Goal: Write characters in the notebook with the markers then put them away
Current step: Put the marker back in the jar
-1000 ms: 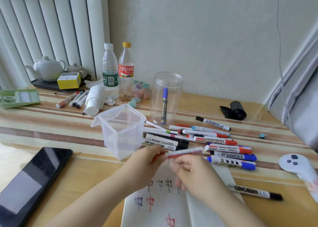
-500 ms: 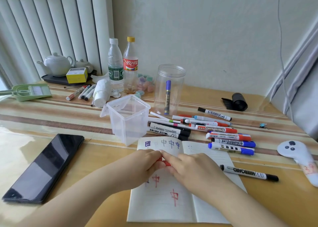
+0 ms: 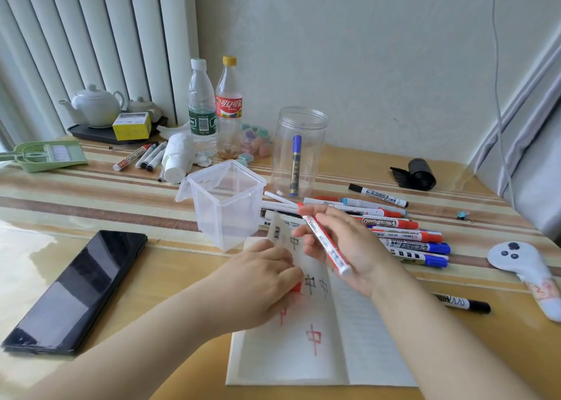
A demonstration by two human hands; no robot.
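Striped table [image 3: 91, 205] strewn with markers [image 3: 406, 235], notebook [image 3: 303, 354] open near its front edge, right hand [image 3: 343, 245] gripping uncapped marker [image 3: 324, 240] above page, left hand [image 3: 261, 281] pinching red cap [image 3: 297, 288], probably readying to write

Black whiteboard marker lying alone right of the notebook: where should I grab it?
Pinch the black whiteboard marker mid-barrel from above. It lies flat on the table, cap pointing right, apart from the pile, with bare surface on both long sides for fingertips.
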